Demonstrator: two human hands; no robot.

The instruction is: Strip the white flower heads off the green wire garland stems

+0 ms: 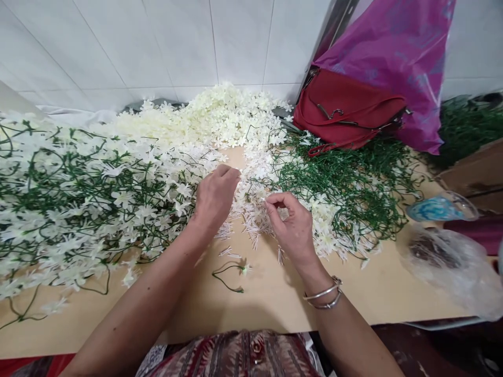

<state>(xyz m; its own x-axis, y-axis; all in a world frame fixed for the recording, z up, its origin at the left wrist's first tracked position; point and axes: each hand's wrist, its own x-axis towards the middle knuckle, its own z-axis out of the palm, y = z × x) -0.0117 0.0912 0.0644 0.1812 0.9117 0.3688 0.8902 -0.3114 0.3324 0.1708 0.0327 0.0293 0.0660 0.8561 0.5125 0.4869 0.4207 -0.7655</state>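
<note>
Along the left of the table (271,309), white flowers (121,199) run past the frame edge. Hands apart, my left hand (215,196) curls, fingertips hidden, hold unclear; open room lies nearer me around one loose stem (238,267); my right hand (293,225) pinches a small white piece (263,199), hard to identify, near piled greenery (314,167).

I'm remotely watching a pale desk (275,303): stemmed white flowers (118,199) are covering its left end, cream blossoms (223,118) are lining the far edge, green stems (334,173) are lying tangled toward the right edge, and one sprig (240,267) is resting toward the near edge.
</note>
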